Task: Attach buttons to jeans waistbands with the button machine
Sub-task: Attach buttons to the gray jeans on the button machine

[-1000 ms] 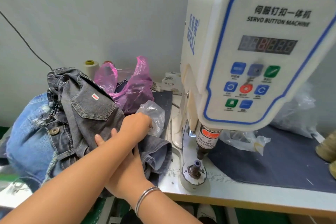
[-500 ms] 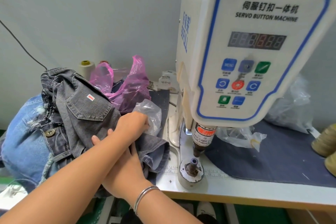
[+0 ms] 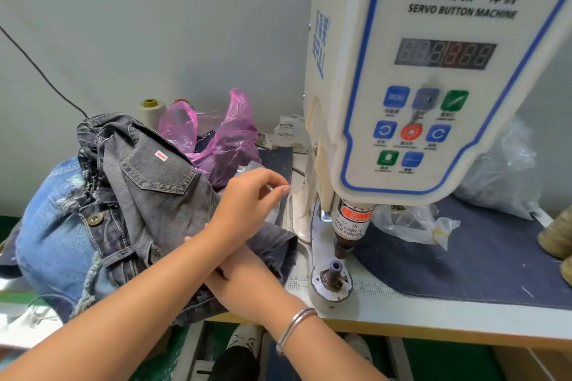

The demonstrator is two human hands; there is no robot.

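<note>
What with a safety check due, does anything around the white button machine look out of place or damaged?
Nothing looks damaged or spilled. Only oddity: the person's arms cross, the left hand pinching a small silvery piece above the crumpled dark grey jeans, the right hand mostly hidden beneath. The machine's round lower die stands bare.

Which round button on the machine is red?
The red button sits in the middle of the control panel, between two blue arrow buttons. The others are blue or green.
</note>
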